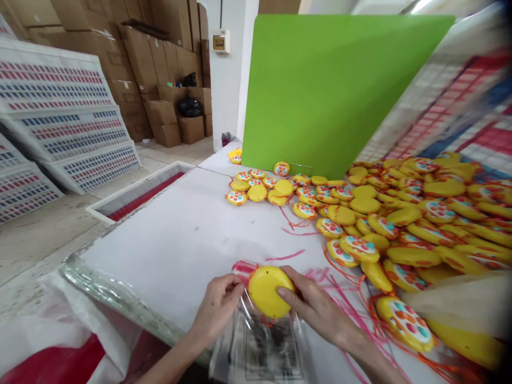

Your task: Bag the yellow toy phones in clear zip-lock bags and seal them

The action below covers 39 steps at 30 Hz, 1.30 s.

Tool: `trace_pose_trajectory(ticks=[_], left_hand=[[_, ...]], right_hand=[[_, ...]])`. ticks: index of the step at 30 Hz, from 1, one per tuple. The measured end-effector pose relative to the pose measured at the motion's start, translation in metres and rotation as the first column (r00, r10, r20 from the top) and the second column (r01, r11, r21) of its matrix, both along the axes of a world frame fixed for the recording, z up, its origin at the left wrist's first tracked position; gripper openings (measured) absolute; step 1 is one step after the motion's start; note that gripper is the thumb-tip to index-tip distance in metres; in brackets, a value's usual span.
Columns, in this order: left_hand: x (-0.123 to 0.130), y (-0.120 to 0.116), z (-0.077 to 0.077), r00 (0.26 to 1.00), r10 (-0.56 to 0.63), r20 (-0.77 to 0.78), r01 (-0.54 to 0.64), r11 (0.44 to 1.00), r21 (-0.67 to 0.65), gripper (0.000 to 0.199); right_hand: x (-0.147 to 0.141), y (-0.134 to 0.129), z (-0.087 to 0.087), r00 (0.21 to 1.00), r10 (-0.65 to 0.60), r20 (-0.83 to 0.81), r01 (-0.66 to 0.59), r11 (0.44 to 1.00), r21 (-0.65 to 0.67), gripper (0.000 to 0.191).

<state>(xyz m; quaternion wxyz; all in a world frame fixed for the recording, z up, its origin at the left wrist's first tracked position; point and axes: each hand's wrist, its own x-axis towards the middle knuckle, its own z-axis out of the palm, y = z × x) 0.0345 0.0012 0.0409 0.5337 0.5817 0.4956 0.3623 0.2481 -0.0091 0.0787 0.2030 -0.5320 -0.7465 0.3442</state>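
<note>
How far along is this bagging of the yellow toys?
No bagged toys are in view. In hand: both hands, left hand and right hand, hold one yellow toy at the mouth of a clear plastic bag. Left: a big pile of loose toys covers the table.

No legible text observed. Dark print on the clear plastic bag at the table's near edge is too blurred to read.

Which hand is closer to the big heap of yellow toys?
Right. The right hand lies just left of the heap of yellow toys; the left hand is farther left, beyond the yellow disc both hold.
</note>
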Motion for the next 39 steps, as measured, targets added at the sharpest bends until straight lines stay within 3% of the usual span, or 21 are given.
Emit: trace_pose_trajectory(ticks=[3,6,8,11,15,18,23,28,31,35,37,39], left_hand=[[0.008,0.006,0.003,0.998,0.013,0.067,-0.014,1.000,0.014,0.022],[0.014,0.010,0.004,0.996,-0.014,0.086,0.014,1.000,0.005,0.023],[0.016,0.010,0.003,0.995,-0.032,0.094,0.032,0.999,0.006,0.023],[0.017,0.009,-0.001,0.995,-0.019,0.098,0.019,1.000,0.003,0.024],[0.012,0.007,-0.006,0.996,-0.040,0.076,0.043,0.999,-0.031,0.027],[0.008,0.004,-0.008,0.996,-0.081,0.044,0.083,0.996,-0.045,0.029],[0.011,0.001,-0.005,0.990,-0.131,0.044,0.130,0.991,0.014,0.024],[0.017,-0.002,0.002,0.981,-0.102,-0.167,0.127,0.980,0.150,0.025],[0.018,-0.005,0.005,0.962,-0.130,-0.240,0.177,0.966,0.188,0.029],[0.014,-0.006,0.002,0.966,-0.147,-0.213,0.185,0.968,0.171,0.028],[0.010,-0.005,-0.002,0.981,-0.133,-0.143,0.148,0.983,0.106,0.025],[0.006,-0.003,-0.007,0.993,-0.120,-0.020,0.120,0.993,0.002,0.022]], right_hand=[[-0.002,0.003,0.007,0.980,0.168,0.107,-0.169,0.986,0.003,0.030],[-0.010,0.004,0.006,0.898,0.340,0.279,-0.353,0.936,-0.002,0.045],[-0.016,0.005,0.002,0.842,0.341,0.418,-0.391,0.920,0.038,0.045],[-0.024,0.005,-0.006,0.849,0.135,0.511,-0.270,0.942,0.199,0.028],[-0.031,0.006,-0.017,0.955,-0.059,0.290,-0.047,0.937,0.346,0.017],[-0.038,0.005,-0.023,0.976,-0.059,0.208,-0.023,0.929,0.370,0.015],[-0.051,0.006,-0.025,0.945,-0.061,0.322,-0.070,0.922,0.381,0.013],[-0.056,0.007,-0.020,0.894,-0.059,0.443,-0.149,0.895,0.420,0.012],[-0.054,0.009,-0.018,0.939,-0.100,0.330,-0.062,0.893,0.446,0.015],[-0.034,0.009,-0.021,0.977,-0.190,0.095,0.140,0.913,0.384,0.016],[-0.007,0.008,-0.026,0.955,-0.292,0.046,0.260,0.904,0.339,0.017],[0.031,0.003,-0.034,0.896,-0.438,0.077,0.393,0.861,0.322,0.019]])
